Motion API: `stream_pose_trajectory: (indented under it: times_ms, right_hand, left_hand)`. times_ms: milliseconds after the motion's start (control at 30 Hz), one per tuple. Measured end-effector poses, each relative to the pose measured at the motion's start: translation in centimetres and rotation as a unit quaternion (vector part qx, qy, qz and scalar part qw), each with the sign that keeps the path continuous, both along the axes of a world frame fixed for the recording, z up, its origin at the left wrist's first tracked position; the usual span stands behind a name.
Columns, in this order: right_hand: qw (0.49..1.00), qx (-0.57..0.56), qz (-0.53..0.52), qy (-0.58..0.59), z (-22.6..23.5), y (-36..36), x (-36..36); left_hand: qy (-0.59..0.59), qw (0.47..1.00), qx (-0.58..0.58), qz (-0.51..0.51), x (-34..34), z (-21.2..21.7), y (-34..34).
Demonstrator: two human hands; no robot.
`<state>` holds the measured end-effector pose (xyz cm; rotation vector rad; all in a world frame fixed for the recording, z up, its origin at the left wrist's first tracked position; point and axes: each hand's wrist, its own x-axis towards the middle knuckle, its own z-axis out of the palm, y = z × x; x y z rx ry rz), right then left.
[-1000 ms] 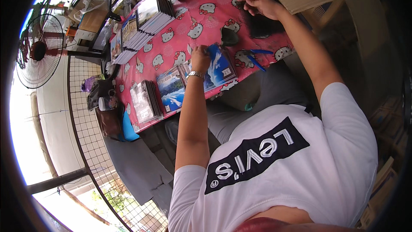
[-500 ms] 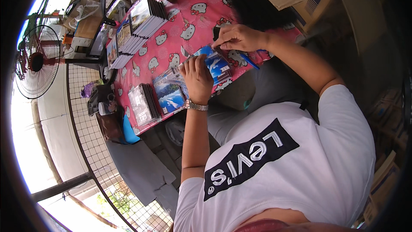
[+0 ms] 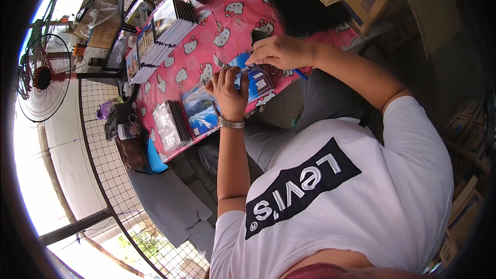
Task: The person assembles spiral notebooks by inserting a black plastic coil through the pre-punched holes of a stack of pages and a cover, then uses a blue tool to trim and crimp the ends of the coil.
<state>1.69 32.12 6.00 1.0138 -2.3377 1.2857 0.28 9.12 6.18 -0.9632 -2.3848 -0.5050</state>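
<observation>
My left hand (image 3: 229, 92), a watch on its wrist, bends its fingers over a notebook with a blue picture cover (image 3: 241, 61) at the table's near edge. Just beyond its fingertips a small silvery piece (image 3: 218, 62) sticks up. My right hand (image 3: 281, 51) is closed in a pinch at the notebook's upper right edge. Behind its knuckles shows a dark flat piece (image 3: 259, 35); what the fingertips pinch is too small to tell. Under and beside my hands lie more blue-covered notebooks (image 3: 261, 83), some in clear wrap. A blue pen-like stick (image 3: 300, 74) lies below my right wrist.
Pink patterned cloth (image 3: 206, 46) covers the table. Stacks of spiral-bound notebooks (image 3: 155, 41) stand far left, a wrapped stack (image 3: 169, 124) near left. A heap of black strands (image 3: 305, 10) lies far right beside cardboard boxes (image 3: 369, 5). A standing fan (image 3: 44, 77) is at the left.
My right hand has shifted slightly left, still pinching at the notebook's edge. The left hand has moved a little left and down, its thumb now showing apart from the fingers.
</observation>
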Motion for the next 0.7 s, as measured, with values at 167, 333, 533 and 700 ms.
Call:
stream_pose_trajectory:
  times_ms: [167,333,533,700]
  right_hand:
    - [0.998,-0.039,-0.055,-0.011,-0.7,-1.2,1.4]
    - [0.984,-0.030,-0.093,-0.150,1.2,-1.9,2.0]
    - [0.991,0.050,-0.089,-0.092,2.2,-1.8,2.2]
    - [0.892,-0.098,0.016,-0.442,0.0,0.5,-4.9]
  left_hand:
    - [-0.033,0.999,-0.023,-0.027,-0.2,0.8,-0.5]
    - [-0.025,0.998,-0.029,-0.048,0.3,1.2,0.7]
    - [-0.032,0.997,-0.065,-0.031,1.2,1.4,0.7]
    - [-0.041,0.997,-0.060,-0.038,1.7,1.5,0.3]
